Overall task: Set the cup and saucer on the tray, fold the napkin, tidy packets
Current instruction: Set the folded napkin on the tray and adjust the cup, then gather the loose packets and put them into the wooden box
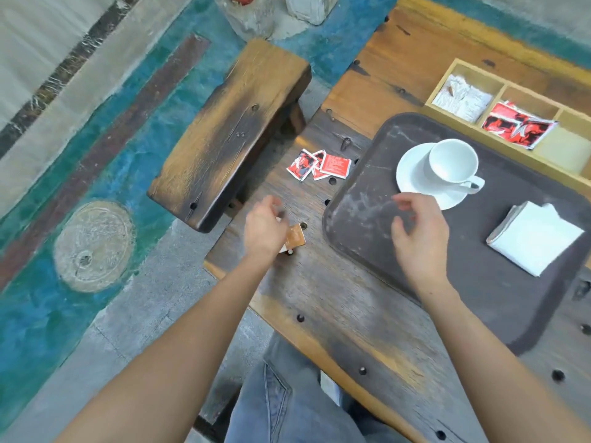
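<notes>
A white cup (451, 161) stands on a white saucer (412, 179) on the dark tray (361, 219). On the tray's right side lies a folded white napkin (537, 238). Three red packets (319, 164) lie loose on the wooden table left of the tray. My left hand (263, 228) is down over brown packets (295, 239) on the table, its fingers curled on them. Over the tray's left part hovers my right hand (422, 238), fingers spread and empty.
A wooden organiser box (447, 67) at the back right holds white packets (463, 97) and red packets (518, 124). A wooden bench (230, 132) stands left of the table. The table edge (287, 330) runs just in front of my legs.
</notes>
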`<act>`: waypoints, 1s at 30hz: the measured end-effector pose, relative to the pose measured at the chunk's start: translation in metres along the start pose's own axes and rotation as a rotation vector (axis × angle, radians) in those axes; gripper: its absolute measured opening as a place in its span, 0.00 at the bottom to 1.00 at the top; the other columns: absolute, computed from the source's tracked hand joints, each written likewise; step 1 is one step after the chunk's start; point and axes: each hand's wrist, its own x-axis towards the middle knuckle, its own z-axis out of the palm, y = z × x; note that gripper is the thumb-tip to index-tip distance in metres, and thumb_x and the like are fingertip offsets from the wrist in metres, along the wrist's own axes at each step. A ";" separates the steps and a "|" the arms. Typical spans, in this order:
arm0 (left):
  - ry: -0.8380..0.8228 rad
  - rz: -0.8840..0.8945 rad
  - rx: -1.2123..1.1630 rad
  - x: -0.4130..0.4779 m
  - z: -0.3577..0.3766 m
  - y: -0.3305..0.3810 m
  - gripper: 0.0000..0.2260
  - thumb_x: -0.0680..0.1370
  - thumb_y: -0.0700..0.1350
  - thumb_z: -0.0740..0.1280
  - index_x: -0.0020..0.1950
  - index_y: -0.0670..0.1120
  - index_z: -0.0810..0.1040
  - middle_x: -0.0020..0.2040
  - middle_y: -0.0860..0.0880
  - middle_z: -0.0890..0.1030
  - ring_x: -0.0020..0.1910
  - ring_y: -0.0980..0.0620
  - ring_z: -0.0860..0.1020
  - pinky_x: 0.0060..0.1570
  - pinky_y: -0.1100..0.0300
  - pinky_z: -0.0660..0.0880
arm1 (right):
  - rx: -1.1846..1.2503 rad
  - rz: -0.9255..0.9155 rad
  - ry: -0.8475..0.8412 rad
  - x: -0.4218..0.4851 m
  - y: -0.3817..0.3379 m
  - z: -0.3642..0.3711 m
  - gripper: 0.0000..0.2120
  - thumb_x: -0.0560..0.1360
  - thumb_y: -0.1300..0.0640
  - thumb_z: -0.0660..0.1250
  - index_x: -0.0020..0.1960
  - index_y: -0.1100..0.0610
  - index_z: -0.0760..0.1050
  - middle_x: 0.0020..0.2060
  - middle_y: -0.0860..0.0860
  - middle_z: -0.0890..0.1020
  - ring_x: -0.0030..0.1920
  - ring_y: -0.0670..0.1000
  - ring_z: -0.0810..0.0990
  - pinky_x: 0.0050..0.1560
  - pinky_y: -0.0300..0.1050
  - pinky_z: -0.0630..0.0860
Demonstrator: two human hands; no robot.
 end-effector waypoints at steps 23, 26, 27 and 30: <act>-0.386 -0.364 -0.624 0.092 -0.054 -0.050 0.17 0.75 0.28 0.63 0.60 0.39 0.81 0.52 0.37 0.83 0.48 0.43 0.81 0.57 0.46 0.80 | -0.425 0.200 -0.497 0.005 -0.076 0.153 0.09 0.76 0.57 0.72 0.54 0.56 0.77 0.49 0.56 0.83 0.51 0.60 0.81 0.49 0.51 0.76; -0.479 -0.379 -0.734 0.091 -0.051 -0.043 0.10 0.78 0.36 0.69 0.59 0.41 0.81 0.52 0.39 0.83 0.49 0.45 0.81 0.49 0.53 0.80 | 0.035 0.474 -0.368 0.018 -0.085 0.146 0.08 0.75 0.57 0.75 0.52 0.57 0.81 0.45 0.54 0.87 0.44 0.56 0.82 0.47 0.51 0.78; -0.548 -0.380 -0.781 0.090 -0.049 -0.040 0.12 0.78 0.40 0.71 0.61 0.40 0.81 0.53 0.39 0.85 0.51 0.45 0.83 0.50 0.53 0.81 | 0.144 0.505 -0.361 0.021 -0.091 0.145 0.06 0.77 0.58 0.74 0.53 0.56 0.82 0.45 0.54 0.87 0.43 0.56 0.83 0.48 0.52 0.80; -0.732 -0.337 -0.894 0.090 -0.039 -0.032 0.17 0.77 0.44 0.74 0.63 0.40 0.81 0.57 0.39 0.86 0.55 0.44 0.85 0.58 0.51 0.82 | 0.173 0.378 -0.434 0.031 -0.105 0.144 0.09 0.83 0.61 0.63 0.54 0.62 0.82 0.45 0.58 0.85 0.45 0.60 0.84 0.50 0.55 0.84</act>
